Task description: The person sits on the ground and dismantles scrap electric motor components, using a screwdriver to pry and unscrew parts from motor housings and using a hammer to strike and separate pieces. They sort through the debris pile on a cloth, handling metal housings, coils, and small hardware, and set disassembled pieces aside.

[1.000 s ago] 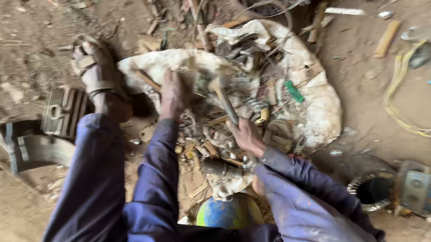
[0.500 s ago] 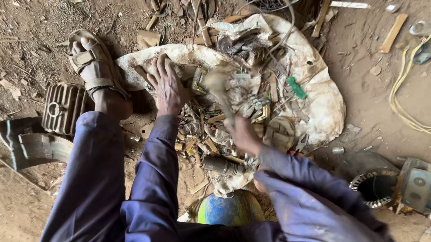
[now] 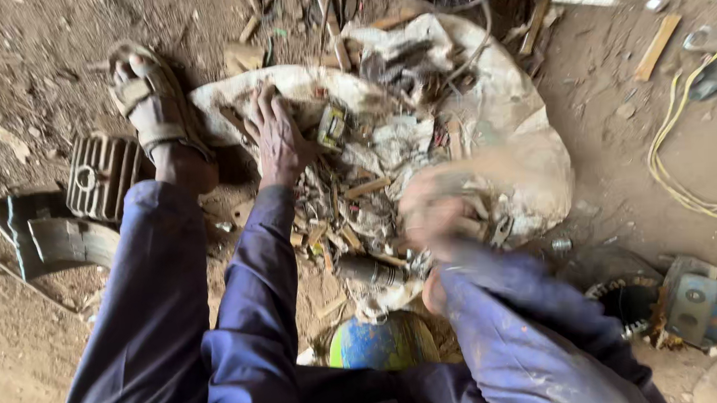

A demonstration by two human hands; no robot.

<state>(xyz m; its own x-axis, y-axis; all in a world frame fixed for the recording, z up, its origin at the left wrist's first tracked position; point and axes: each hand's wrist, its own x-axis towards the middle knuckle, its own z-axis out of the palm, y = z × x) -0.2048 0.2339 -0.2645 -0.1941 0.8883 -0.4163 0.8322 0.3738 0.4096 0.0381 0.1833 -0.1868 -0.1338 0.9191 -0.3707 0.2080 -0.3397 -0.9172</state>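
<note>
A dirty white sack (image 3: 533, 137) lies spread on the dirt floor, heaped with small scrap (image 3: 358, 201): metal bits, wood slivers and wire. My left hand (image 3: 275, 141) rests palm down on the heap with its fingers apart, the thumb beside a small yellow and black part (image 3: 332, 124). My right hand (image 3: 436, 214) hovers over the near right of the heap, smeared by motion blur. A pale streak runs from it toward the right. Whether it holds anything cannot be made out. Both arms are in dark blue sleeves.
My sandalled foot (image 3: 149, 106) is left of the sack, next to a ribbed metal cover (image 3: 103, 176). A dark cylinder (image 3: 369, 269) and a blue-green round object (image 3: 381, 341) lie near my knees. Right: yellow cable (image 3: 688, 171), toothed ring (image 3: 628, 294), grey-blue metal box (image 3: 701, 303).
My right hand, which held a wooden-handled tool raised over the heap, has swung down and is now blurred. My left hand stays pressed on the scrap.
</note>
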